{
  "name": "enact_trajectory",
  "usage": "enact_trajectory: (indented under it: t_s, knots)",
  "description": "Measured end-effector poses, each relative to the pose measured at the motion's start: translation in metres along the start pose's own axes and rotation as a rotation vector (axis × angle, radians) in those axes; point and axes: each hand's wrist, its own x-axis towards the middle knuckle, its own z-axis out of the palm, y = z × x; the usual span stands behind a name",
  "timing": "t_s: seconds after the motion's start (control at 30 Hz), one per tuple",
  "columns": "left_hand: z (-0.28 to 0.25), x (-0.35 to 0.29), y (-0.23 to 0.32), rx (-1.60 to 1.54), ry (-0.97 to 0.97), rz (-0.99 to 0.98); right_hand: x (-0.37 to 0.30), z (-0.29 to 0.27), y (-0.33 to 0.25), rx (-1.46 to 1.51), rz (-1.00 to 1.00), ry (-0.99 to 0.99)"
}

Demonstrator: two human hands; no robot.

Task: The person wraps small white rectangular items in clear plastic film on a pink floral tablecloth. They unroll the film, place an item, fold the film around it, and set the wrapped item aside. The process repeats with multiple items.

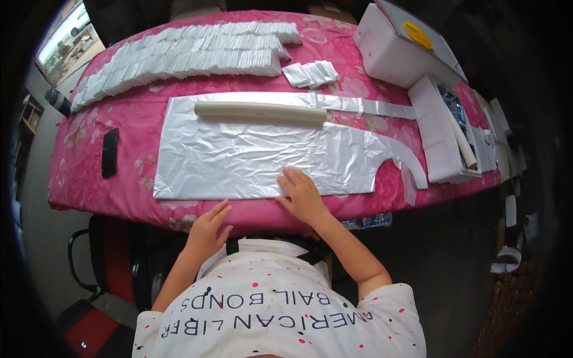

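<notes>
A shiny, whitish plastic apron (250,161) lies spread over the table, wrinkled, its long straps reaching to the right. Across its upper part rests a beige tube (259,112), lying lengthwise from left to right. My right hand (303,200) is open, its fingertips resting on the apron near the lower edge. At the front edge of the table my left hand (208,231) has its fingers stretched out, just below the apron and holding nothing. Neither hand touches the tube.
A pink floral cloth (89,173) covers the table. Long rows of folded plastic packets (197,56) stand at the back, with a few loose packets (311,74) beside them. A black phone (110,153) lies left; white foam boxes (441,137) stand right. Red-black chairs (113,256) are lower left.
</notes>
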Motion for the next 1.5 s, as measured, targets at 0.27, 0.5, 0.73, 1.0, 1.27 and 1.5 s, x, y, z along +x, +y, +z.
enact_trajectory:
  t_s: [0.27, 0.5, 0.73, 1.0, 1.27, 1.5]
  knots:
    - [-0.002, -0.014, -0.006, -0.021, -0.021, -0.063, -0.002, 0.002, -0.003, -0.055, 0.044, -0.022]
    - [-0.003, -0.018, -0.008, 0.009, 0.0, -0.056, -0.002, 0.003, -0.004, -0.053, 0.045, -0.015]
    - [0.004, -0.017, -0.006, 0.003, -0.013, -0.072, -0.004, 0.001, -0.004, -0.035, 0.054, -0.031]
    - [-0.006, 0.005, -0.012, 0.071, -0.06, -0.047, -0.003, 0.002, 0.001, 0.019, 0.031, -0.031]
    - [-0.014, 0.066, -0.02, 0.088, -0.074, -0.003, 0.096, -0.021, 0.077, -0.149, -0.006, 0.147]
    - [0.01, 0.098, -0.013, 0.091, -0.148, 0.117, 0.126, -0.03, 0.117, -0.315, 0.132, -0.092]
